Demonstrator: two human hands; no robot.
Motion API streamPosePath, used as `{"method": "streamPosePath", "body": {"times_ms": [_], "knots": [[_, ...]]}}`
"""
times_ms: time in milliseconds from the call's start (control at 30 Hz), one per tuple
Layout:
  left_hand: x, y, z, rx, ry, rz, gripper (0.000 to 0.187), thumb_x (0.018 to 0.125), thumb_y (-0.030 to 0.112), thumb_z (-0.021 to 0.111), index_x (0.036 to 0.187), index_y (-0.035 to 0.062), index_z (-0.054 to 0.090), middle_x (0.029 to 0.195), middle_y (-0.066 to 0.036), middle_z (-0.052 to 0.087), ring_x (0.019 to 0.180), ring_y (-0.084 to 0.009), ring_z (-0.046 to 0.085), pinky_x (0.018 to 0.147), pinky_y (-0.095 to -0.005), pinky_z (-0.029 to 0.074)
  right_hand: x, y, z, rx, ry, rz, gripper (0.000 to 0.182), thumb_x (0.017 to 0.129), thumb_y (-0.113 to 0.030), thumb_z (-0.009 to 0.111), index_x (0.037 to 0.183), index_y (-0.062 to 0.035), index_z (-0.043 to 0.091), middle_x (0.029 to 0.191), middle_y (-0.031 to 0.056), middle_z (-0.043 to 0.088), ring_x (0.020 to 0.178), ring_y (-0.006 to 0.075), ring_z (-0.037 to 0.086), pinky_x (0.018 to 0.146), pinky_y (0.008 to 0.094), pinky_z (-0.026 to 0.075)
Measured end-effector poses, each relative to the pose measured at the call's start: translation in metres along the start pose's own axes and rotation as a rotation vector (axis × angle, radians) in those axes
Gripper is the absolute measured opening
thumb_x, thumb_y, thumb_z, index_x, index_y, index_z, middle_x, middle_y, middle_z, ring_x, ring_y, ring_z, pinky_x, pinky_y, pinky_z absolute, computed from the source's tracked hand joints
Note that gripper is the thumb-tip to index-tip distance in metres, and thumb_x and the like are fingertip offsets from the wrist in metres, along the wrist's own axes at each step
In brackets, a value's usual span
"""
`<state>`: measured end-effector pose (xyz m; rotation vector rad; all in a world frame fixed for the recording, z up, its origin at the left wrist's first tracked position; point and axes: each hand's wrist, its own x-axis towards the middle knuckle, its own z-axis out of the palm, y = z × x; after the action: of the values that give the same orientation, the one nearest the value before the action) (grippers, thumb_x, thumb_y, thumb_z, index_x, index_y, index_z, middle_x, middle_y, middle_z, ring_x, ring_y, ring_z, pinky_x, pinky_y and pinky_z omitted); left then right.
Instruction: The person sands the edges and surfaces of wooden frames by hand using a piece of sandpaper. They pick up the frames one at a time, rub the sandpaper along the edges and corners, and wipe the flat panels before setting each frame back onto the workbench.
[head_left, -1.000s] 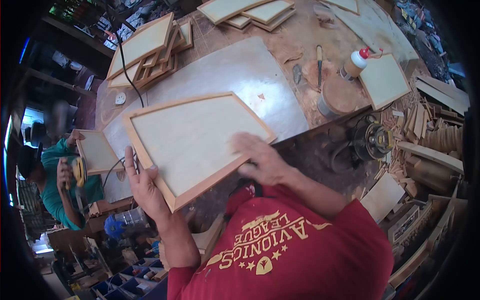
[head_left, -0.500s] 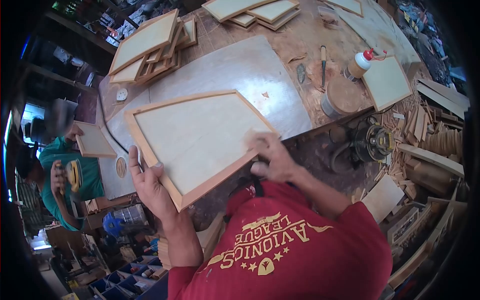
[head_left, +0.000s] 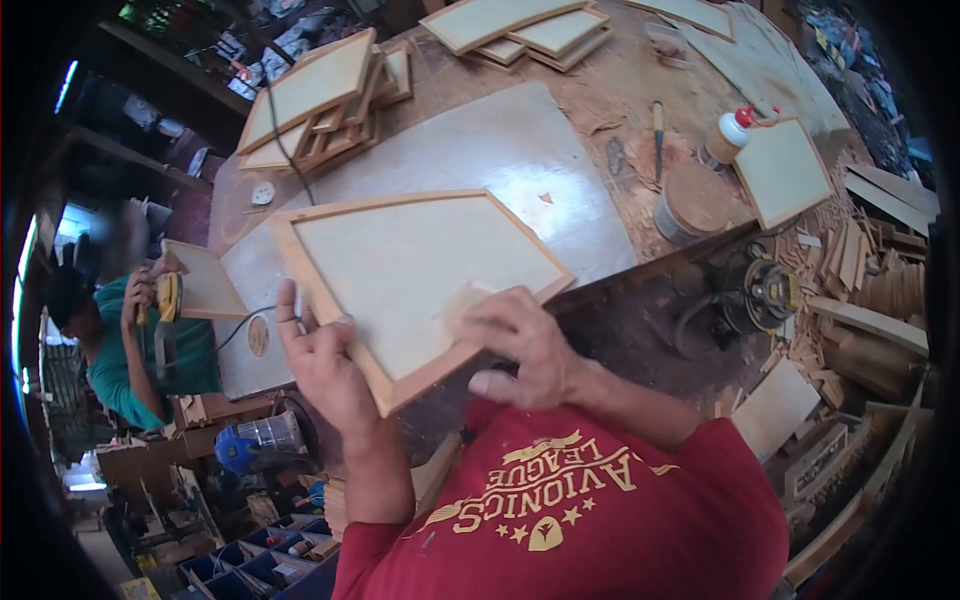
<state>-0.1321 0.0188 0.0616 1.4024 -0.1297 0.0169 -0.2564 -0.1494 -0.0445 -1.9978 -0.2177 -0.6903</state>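
Note:
A wood-framed panel (head_left: 400, 260) with a pale flat face and angled corners is tilted up in front of me, over the table's near edge. My left hand (head_left: 330, 365) grips its left side, thumb on the frame and fingers along the outer edge. On the lower right part of the panel, my right hand (head_left: 520, 345) presses a pale tan piece of sandpaper (head_left: 465, 305) with bent fingers. That piece is partly hidden under the fingers and slightly blurred.
Similar framed panels are stacked at the back left (head_left: 315, 85) and back centre (head_left: 520, 30). A glue bottle (head_left: 728, 135), round tub (head_left: 690, 205) and chisel (head_left: 658, 140) lie right. At left, a co-worker (head_left: 130, 330) holds a sander (head_left: 168, 297) against another panel.
My right hand has slid left and inward with the sandpaper, from the frame's right edge onto the panel's lower face. The co-worker's sander has moved up against their panel.

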Motion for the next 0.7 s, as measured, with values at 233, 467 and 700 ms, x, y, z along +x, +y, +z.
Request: {"method": "streamPosePath", "body": {"times_ms": [233,467,700], "knots": [[0.0,0.002,-0.001,-0.037,-0.036,0.012,0.07,0.083,-0.009,0.051,0.152,-0.003,0.038,0.142,-0.021,0.055,0.125,-0.0242,0.059,0.108,-0.0329,0.045,0.046,-0.027,0.013,0.124,-0.036,-0.25,0.051,0.093,-0.041,0.077,0.133,-0.0089,0.072,0.13,0.0161,0.061,0.117,0.0352,0.054,0.1,0.0459,0.048],[0.0,0.0,-0.009,-0.033,-0.045,0.005,0.071,0.083,-0.01,0.052,0.151,-0.0017,0.037,0.143,-0.02,0.054,0.125,-0.0226,0.058,0.108,-0.0324,0.045,0.036,0.021,0.015,0.203,-0.051,-0.159,0.031,0.092,-0.032,0.077,0.114,-0.0103,0.08,0.13,0.0171,0.061,0.12,0.0353,0.055,0.104,0.0462,0.047],[-0.01,0.001,-0.014,-0.046,-0.028,-0.018,0.069,0.083,-0.01,0.051,0.15,-0.0011,0.038,0.143,-0.02,0.054,0.123,-0.022,0.058,0.106,-0.0324,0.045,0.042,-0.019,0.016,0.186,-0.07,-0.233,0.032,0.091,-0.031,0.077,0.117,-0.0127,0.079,0.134,0.0162,0.062,0.124,0.0368,0.055,0.106,0.0477,0.046]]}}
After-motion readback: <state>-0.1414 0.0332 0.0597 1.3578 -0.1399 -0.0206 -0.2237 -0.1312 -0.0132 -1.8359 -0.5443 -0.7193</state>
